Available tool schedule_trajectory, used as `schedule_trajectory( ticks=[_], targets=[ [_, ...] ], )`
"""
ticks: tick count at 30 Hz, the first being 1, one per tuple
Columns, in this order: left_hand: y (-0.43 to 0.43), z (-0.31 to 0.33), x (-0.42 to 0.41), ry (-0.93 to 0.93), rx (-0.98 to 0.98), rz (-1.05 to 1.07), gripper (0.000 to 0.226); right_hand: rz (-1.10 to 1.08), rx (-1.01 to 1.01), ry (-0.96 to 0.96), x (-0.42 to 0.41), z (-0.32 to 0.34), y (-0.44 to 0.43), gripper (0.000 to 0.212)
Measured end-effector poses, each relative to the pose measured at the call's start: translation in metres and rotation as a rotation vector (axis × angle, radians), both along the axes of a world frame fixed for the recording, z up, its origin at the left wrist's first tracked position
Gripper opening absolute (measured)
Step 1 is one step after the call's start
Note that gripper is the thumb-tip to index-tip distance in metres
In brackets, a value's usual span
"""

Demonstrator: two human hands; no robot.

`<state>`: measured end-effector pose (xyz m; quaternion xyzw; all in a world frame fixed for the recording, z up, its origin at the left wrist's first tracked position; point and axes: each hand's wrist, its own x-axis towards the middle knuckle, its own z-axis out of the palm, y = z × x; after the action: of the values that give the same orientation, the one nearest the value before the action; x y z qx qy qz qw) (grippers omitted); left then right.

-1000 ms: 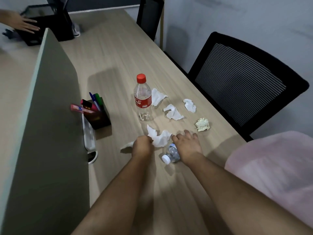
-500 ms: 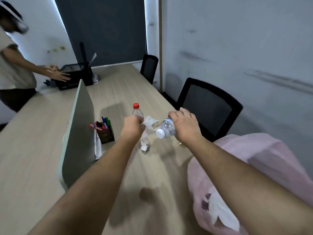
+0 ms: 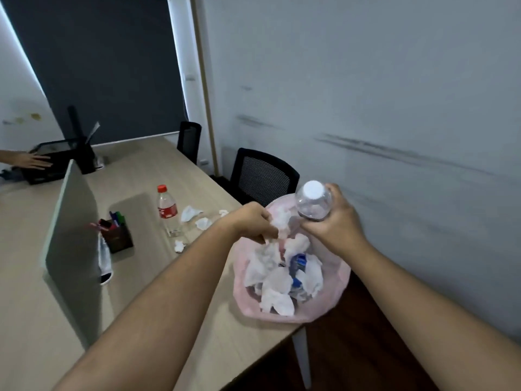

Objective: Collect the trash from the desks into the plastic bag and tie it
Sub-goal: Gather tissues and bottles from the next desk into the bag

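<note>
A pink plastic bag (image 3: 337, 299) hangs open at the desk's right edge, holding several crumpled white tissues and something blue. My right hand (image 3: 334, 225) grips a clear water bottle with a white cap (image 3: 313, 200) above the bag's mouth. My left hand (image 3: 253, 222) is closed around a crumpled white tissue (image 3: 280, 221) over the bag. On the desk behind stand a cola bottle with a red cap (image 3: 167, 208) and loose tissues (image 3: 190, 213), (image 3: 203, 223), (image 3: 178, 246).
A grey divider panel (image 3: 70, 244) runs along the desk on the left, with a black pen holder (image 3: 117, 235) beside it. Black mesh chairs (image 3: 263, 176) stand by the wall. Another person's hand (image 3: 31, 160) rests on a black tray far left.
Both hands lifted from the desk and swung right to the bag, the right carrying the water bottle and the left the tissue. The view turned toward the bag.
</note>
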<state>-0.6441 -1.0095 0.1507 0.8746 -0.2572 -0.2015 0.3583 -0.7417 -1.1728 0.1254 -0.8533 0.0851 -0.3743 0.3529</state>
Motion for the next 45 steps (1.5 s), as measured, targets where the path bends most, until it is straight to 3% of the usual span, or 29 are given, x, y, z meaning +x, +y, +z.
schedule_trajectory(
  ticks=[3,5,7,8,11,12,15,19,24,27,29,32,34,37,40,43,45],
  targets=[
    [-0.020,-0.026,-0.010,0.063,0.166,-0.108,0.033,0.039,0.080,0.074,-0.022,-0.022,-0.008,0.058],
    [-0.035,-0.048,-0.010,-0.113,0.237,-0.103,0.030,0.085,0.102,0.205,-0.024,-0.039,-0.012,0.062],
    [-0.045,-0.066,-0.003,-0.374,0.272,-0.011,0.006,0.096,0.114,0.314,-0.019,-0.057,-0.015,0.067],
    [-0.046,-0.074,0.002,-0.437,0.261,0.030,0.013,0.086,0.109,0.354,-0.016,-0.065,-0.016,0.068],
    [-0.044,-0.093,0.024,-0.412,0.270,-0.026,0.072,0.024,0.036,0.441,0.005,-0.085,-0.018,0.070],
    [-0.042,-0.095,0.031,-0.420,0.272,-0.051,0.080,-0.008,0.006,0.470,0.014,-0.091,-0.019,0.074],
    [-0.039,-0.101,0.053,-0.479,0.255,-0.075,0.077,-0.057,0.026,0.551,0.042,-0.107,-0.017,0.079],
    [-0.035,-0.105,0.070,-0.494,0.303,-0.103,0.067,-0.075,-0.015,0.669,0.082,-0.126,-0.008,0.070],
    [-0.030,-0.107,0.094,-0.451,0.328,-0.045,0.062,-0.018,0.117,0.727,0.114,-0.132,-0.004,0.065],
    [-0.029,-0.105,0.100,-0.448,0.336,-0.029,0.064,-0.017,-0.078,0.858,0.113,-0.128,0.001,0.070],
    [-0.031,-0.103,0.099,-0.464,0.336,-0.051,0.064,0.017,-0.244,0.721,0.101,-0.117,0.007,0.050],
    [-0.033,-0.099,0.095,-0.486,0.318,-0.058,0.070,-0.029,-0.564,0.191,0.072,-0.104,0.015,0.015],
    [-0.035,-0.099,0.092,-0.480,0.306,-0.043,0.072,-0.172,-0.717,0.070,0.054,-0.091,0.010,0.015],
    [-0.034,-0.100,0.078,-0.488,0.331,-0.035,0.063,-0.332,-0.574,0.255,0.031,-0.087,-0.010,0.014],
    [-0.030,-0.102,0.056,-0.612,0.349,-0.109,0.047,-0.330,-0.333,0.502,0.010,-0.105,-0.033,0.024],
    [-0.011,-0.111,0.019,-1.031,0.354,-0.227,0.024,-0.302,-0.108,0.673,-0.001,-0.123,-0.051,0.038],
    [0.005,-0.131,-0.001,-1.189,0.340,-0.108,0.023,-0.246,-0.029,0.727,-0.003,-0.130,-0.059,0.041]
  ],
)
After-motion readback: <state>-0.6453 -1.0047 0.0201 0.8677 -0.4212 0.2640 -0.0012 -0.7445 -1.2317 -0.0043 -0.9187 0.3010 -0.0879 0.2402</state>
